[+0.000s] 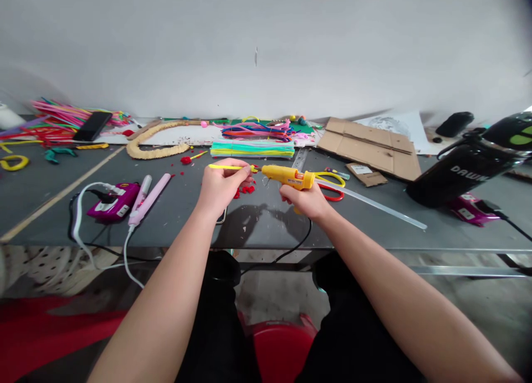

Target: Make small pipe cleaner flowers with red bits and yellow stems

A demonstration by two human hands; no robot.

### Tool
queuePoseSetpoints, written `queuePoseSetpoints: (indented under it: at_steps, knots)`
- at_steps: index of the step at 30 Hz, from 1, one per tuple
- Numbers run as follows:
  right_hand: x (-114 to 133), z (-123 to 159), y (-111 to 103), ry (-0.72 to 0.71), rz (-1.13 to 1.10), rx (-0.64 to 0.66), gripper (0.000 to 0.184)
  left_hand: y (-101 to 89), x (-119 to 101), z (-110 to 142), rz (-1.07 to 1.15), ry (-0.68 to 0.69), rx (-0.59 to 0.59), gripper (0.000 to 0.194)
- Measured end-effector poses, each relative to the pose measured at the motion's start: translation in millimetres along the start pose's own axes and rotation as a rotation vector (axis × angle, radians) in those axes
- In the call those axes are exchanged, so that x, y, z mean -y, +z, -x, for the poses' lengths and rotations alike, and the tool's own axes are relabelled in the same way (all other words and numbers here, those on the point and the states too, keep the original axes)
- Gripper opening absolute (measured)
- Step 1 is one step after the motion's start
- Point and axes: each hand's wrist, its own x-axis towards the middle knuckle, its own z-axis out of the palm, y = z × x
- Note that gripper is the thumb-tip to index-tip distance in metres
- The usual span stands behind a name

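Observation:
Between the fingers of my left hand (pixel 225 184) is a yellow pipe cleaner (pixel 220 167), its tip pointing right with a bit of red at the end. My right hand (pixel 306 199) grips a yellow hot glue gun (pixel 286 175) by its handle. The gun's nozzle meets or nearly meets the red tip; I cannot tell which. A long clear glue stick (pixel 378 203) sticks out behind the gun. Small red petal-like pieces (pixel 247 189) lie on the grey table just under my hands. Scissors with yellow and red handles (pixel 332 186) lie behind the gun.
Bundled pipe cleaners (pixel 251 149) lie at the table's back. To the left are a pink straightener (pixel 149 201) and a purple power strip (pixel 114 202) with cables. Flattened cardboard (pixel 369 147) and a black bottle (pixel 465 161) stand to the right. The glue gun's cord (pixel 297 249) hangs over the front edge.

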Motion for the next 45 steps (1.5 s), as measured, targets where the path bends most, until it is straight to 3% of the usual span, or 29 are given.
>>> queuePoseSetpoints:
  at_steps: [45]
  knots:
    - [3.3, 2.5, 0.6, 0.016, 0.030, -0.022, 0.015, -0.9, -0.5, 0.9, 0.004, -0.019, -0.018, 0.020]
